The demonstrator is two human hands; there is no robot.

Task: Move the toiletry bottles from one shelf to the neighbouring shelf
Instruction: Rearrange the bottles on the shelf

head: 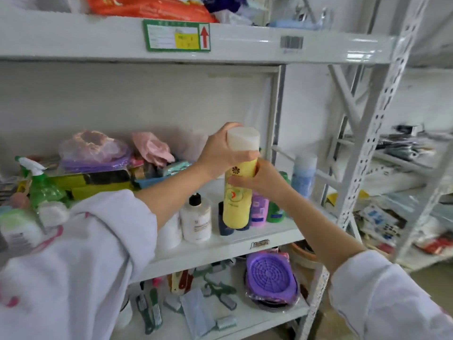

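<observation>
A tall yellow bottle (237, 209) with a white cap hangs upright above the front of the middle shelf (220, 249). My left hand (220, 150) is wrapped around its neck just under the cap. My right hand (259, 180) grips its upper body from the right. Behind and beside it stand a white pump bottle (196, 222), a dark blue bottle (224, 227), a purple bottle (259, 212) and a green bottle (275, 212). A pale blue bottle (304, 175) stands further right, near the shelf's end post.
A green spray bottle (40, 185), bagged items and pink gloves (153, 148) crowd the shelf's left and back. Below lie brushes and a purple round strainer (270, 276). A perforated white upright (382, 123) separates the neighbouring rack (404, 175), which holds packaged goods.
</observation>
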